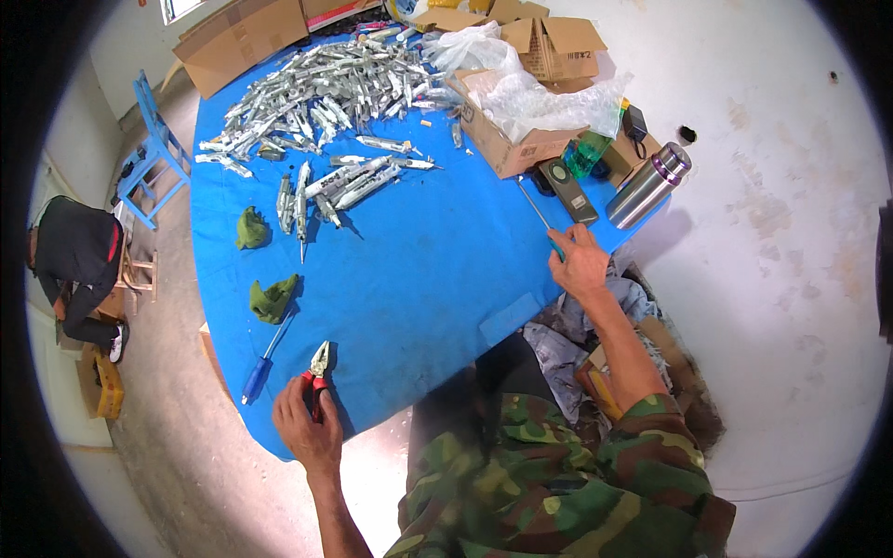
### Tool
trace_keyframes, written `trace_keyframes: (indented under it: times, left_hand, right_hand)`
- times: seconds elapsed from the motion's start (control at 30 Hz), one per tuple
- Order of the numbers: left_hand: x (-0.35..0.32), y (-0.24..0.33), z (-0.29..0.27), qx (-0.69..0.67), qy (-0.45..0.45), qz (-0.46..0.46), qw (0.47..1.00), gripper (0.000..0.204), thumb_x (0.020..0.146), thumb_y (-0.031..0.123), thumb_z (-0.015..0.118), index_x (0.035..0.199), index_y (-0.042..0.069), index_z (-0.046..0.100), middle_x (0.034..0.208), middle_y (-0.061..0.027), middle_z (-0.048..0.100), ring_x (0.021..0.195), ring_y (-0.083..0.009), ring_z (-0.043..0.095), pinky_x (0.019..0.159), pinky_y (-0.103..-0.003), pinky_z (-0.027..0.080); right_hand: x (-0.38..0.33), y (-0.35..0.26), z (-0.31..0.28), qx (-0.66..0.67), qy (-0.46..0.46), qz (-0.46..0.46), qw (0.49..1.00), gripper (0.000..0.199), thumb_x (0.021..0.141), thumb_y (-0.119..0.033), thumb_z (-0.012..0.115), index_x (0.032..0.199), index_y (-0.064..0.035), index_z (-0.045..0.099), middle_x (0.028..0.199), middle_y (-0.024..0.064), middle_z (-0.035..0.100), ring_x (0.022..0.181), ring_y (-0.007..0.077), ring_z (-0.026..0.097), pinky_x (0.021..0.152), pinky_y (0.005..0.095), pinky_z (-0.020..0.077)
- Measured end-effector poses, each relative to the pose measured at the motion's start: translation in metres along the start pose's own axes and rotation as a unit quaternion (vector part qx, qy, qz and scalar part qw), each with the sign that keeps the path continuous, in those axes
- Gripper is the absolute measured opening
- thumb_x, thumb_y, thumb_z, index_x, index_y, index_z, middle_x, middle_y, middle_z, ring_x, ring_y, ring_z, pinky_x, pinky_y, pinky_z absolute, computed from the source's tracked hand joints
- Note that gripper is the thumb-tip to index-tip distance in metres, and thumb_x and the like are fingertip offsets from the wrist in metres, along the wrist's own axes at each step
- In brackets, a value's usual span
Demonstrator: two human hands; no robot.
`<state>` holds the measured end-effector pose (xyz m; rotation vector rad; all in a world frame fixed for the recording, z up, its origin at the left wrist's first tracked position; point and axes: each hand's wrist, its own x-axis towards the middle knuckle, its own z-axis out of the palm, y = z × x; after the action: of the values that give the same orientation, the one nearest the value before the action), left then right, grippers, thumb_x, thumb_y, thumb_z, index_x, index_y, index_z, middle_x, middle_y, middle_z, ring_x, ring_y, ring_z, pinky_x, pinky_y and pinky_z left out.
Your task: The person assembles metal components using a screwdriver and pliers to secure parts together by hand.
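Note:
At the near left edge of the blue-covered table (400,307), my left hand (309,426) is closed around the red handles of a pair of pliers (320,359). The pliers lie on the cloth, jaws pointing away from me. Over at the right, my right hand (583,265) grips the teal handle of a screwdriver (535,206), its thin shaft angled toward the far left. A second screwdriver (257,378) with a blue handle lies beside the pliers. Two crumpled green cloths (250,229) rest farther up. Several slim grey-white pen-shaped pieces (358,182) lie in a small group mid-table.
A large heap of similar pieces (316,88) covers the far side. Cardboard boxes (507,153) with clear plastic wrap, a dark rectangular device (567,191) and a steel flask (649,186) stand at right. A person (74,265) sits bent over at left near a blue chair (153,153).

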<state>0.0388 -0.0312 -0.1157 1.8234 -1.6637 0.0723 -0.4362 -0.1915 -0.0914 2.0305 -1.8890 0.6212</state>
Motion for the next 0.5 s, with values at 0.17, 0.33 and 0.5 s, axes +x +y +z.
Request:
trace_keyframes:
  times: [0.17, 0.33, 0.5]
  left_hand:
    - [0.000, 0.001, 0.000, 0.005, 0.007, 0.009, 1.000, 0.040, 0.090, 0.009, 0.074, 0.128, 0.003, 0.062, 0.123, -0.0172, 0.067, 0.117, -0.0359, 0.061, 0.103, -0.047, 0.046]
    - [0.000, 0.001, 0.003, 0.002, 0.011, 0.012, 1.000, 0.039, 0.090, 0.008, 0.074, 0.126, 0.003, 0.063, 0.122, -0.0167, 0.068, 0.116, -0.0351, 0.062, 0.103, -0.047, 0.046]
    - [0.000, 0.001, 0.000, 0.003, 0.022, 0.016, 1.000, 0.038, 0.089, 0.007, 0.074, 0.125, 0.003, 0.063, 0.121, -0.0162, 0.069, 0.115, -0.0347, 0.062, 0.102, -0.046, 0.046]
  right_hand:
    - [-0.001, 0.008, 0.002, 0.021, 0.014, -0.021, 0.999, 0.036, 0.078, -0.013, 0.076, 0.115, -0.0141, 0.076, 0.104, 0.0068, 0.062, 0.097, 0.0280, 0.064, 0.076, 0.0413, 0.0564]
    - [-0.002, 0.013, 0.008, 0.042, 0.029, -0.022, 0.998, 0.035, 0.079, -0.015, 0.077, 0.114, -0.0140, 0.076, 0.105, 0.0059, 0.062, 0.097, 0.0284, 0.064, 0.076, 0.0420, 0.0556]
    - [0.002, -0.006, -0.006, 0.049, 0.082, -0.035, 0.995, 0.031, 0.080, -0.011, 0.075, 0.111, -0.0115, 0.076, 0.107, 0.0069, 0.064, 0.096, 0.0292, 0.064, 0.075, 0.0419, 0.0543]
